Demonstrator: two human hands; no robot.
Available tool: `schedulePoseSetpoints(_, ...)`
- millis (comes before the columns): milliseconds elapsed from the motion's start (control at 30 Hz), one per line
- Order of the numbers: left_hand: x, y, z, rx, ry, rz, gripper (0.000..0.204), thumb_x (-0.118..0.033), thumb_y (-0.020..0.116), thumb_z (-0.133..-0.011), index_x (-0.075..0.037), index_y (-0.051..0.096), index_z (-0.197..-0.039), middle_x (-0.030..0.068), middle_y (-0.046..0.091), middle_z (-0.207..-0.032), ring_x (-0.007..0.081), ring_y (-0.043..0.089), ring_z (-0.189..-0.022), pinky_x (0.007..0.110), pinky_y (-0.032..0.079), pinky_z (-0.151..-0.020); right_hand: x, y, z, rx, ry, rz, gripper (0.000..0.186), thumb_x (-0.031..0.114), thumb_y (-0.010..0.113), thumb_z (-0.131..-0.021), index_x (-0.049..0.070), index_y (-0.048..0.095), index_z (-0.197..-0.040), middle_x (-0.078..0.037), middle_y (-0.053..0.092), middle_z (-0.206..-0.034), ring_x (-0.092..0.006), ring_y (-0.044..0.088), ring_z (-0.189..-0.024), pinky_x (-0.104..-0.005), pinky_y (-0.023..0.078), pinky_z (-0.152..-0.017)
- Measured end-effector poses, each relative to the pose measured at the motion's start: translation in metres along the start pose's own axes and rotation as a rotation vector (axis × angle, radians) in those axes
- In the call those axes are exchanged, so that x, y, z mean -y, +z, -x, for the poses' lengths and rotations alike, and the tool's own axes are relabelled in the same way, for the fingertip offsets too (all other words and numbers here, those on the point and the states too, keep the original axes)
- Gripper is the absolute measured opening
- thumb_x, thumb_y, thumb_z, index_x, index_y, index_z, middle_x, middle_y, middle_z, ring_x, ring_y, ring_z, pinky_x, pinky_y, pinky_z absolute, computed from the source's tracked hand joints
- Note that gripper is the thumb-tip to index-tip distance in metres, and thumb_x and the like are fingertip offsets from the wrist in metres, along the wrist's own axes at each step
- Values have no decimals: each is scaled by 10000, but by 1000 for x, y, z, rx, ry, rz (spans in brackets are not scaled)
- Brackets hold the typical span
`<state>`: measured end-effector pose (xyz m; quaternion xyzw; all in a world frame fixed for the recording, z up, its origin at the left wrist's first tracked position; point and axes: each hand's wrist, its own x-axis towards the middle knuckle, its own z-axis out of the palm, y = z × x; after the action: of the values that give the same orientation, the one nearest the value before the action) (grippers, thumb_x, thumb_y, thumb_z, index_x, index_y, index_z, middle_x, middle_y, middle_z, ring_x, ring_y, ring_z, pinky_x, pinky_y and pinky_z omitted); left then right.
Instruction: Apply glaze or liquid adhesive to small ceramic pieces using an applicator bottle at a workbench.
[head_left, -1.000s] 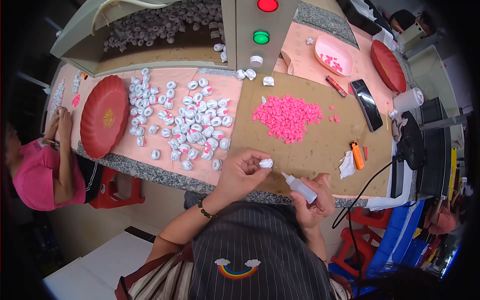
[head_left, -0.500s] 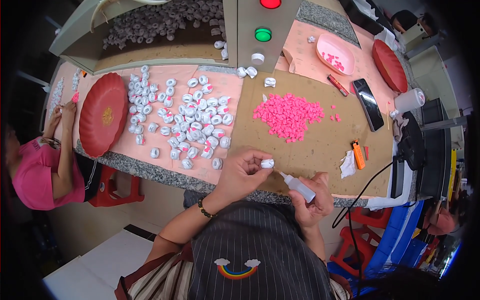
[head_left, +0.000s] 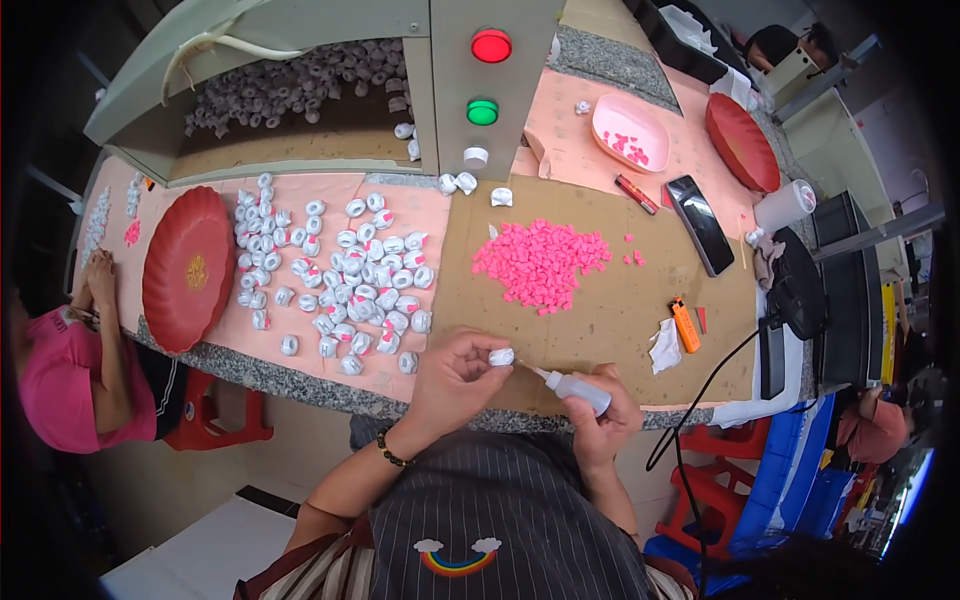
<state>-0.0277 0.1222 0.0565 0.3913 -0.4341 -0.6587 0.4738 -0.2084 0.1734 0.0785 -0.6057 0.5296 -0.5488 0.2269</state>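
Note:
My left hand (head_left: pixel 458 378) pinches a small white rounded piece (head_left: pixel 501 356) between thumb and fingers, just above the table's front edge. In my right hand (head_left: pixel 605 412) is a small translucent squeeze bottle (head_left: pixel 580 392) with a thin nozzle, tilted so its tip points at the white piece. Whether the tip touches the piece is too small to tell. A heap of small pink pieces (head_left: pixel 542 264) lies on the brown board beyond my hands. To the left spread many white ring-like pieces (head_left: pixel 365 275), some with pink parts on them.
A grey machine (head_left: pixel 484 140) with red and green lights stands at the back, more white pieces inside. A red scalloped tray (head_left: pixel 165 270) sits left, a pink dish (head_left: pixel 606 118) back right. A phone (head_left: pixel 700 225) and orange lighter (head_left: pixel 685 325) lie right. A co-worker (head_left: pixel 85 375) sits far left.
The whole view has shifted, so the table appears lower and further left. My hands keep their grips on the white piece and bottle. The co-worker's hands have come together.

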Motion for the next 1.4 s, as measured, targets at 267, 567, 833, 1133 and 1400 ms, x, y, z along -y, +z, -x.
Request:
schedulePoseSetpoints(267, -1, -2, -2, -25, 30, 5, 268, 147, 604, -778, 56, 585, -1030, 48, 569, -956, 75, 582, -845, 193, 484, -708, -14, -1, -35, -55, 471, -448, 243, -70, 668, -692, 30, 517, -854, -67, 607, -761, -95, 553, -701, -222, 446, -654)
schedulePoseSetpoints(567, 3, -4, -3, 2, 34, 34, 294, 136, 604, -790, 48, 566, -1067, 59, 590, -954, 86, 587, -861, 203, 492, -720, -47, 10, -71, -7, 85, 180, 109, -48, 711, -666, 4, 624, -706, -52, 609, -727, -133, 569, -690, -239, 433, -611)
schedulePoseSetpoints(833, -2, -7, -2, -45, 34, 90, 286, 94, 605, -812, 47, 548, -1088, 91, 631, -962, 98, 613, -843, 223, 515, -732, -39, 16, -71, 121, -242, 552, 135, -50, 662, -624, 11, 627, -739, -105, 568, -716, -275, 557, -641, -337, 453, -567)
schedulePoseSetpoints(1133, -1, -2, -8, 26, -26, 108, 274, 78, 596, -831, 59, 557, -1102, 94, 628, -991, 123, 619, -894, 242, 522, -777, -9, 17, -49, 164, 484, -180, 69, -50, 654, -719, -27, 631, -779, -63, 629, -716, -132, 579, -613, -245, 450, -552)
schedulePoseSetpoints(1400, 3, 1, -4, 25, 67, 58, 243, 104, 585, -830, 80, 585, -1072, 105, 567, -1100, 159, 616, -945, 253, 519, -839, -4, 43, -24, 29, 635, -472, 28, -39, 639, -787, -22, 654, -804, -18, 636, -736, -53, 560, -672, -186, 451, -604)
